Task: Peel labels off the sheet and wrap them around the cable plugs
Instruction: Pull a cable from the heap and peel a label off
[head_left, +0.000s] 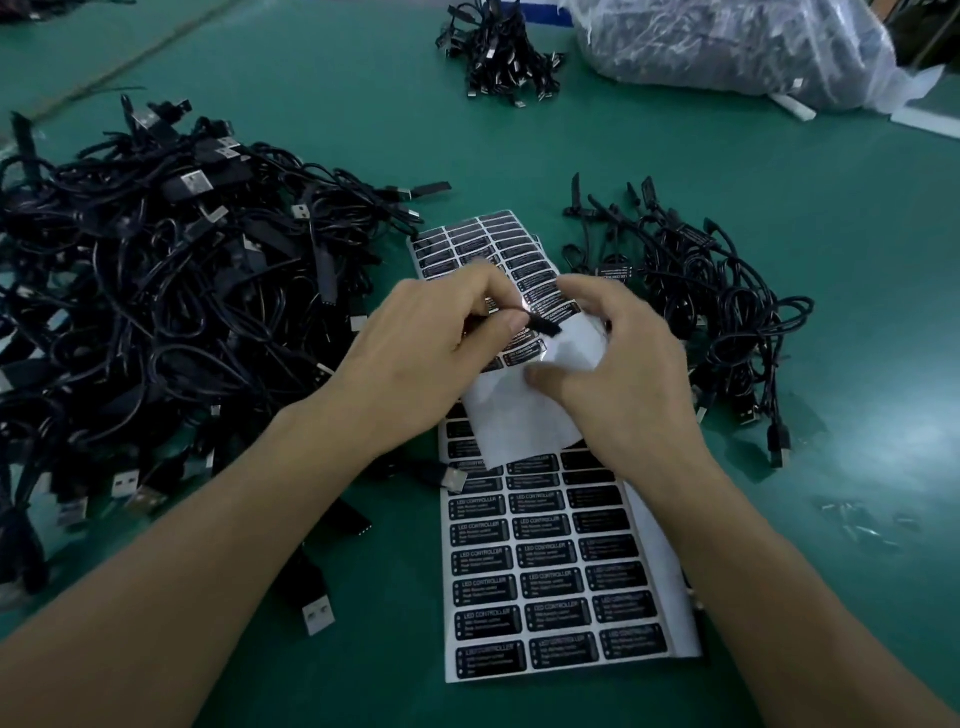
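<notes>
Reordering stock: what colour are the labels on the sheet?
The labels are black with white print, on a white backing sheet; the head view shows them best.

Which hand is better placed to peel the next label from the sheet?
Probably the right hand: it grips the lifted label sheet right at its labels, while the left hand pinches a black plug.

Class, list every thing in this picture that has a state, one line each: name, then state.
left hand, pinches the black plug
black plug, lifted, tip sticking out past the fingers
right hand, grips the lifted sheet
lifted sheet, bent, lower part stripped to white backing
flat sheet, lying flat, labels in place
left cable pile, loose and tangled
right cable pile, loose and tangled, smaller
</notes>
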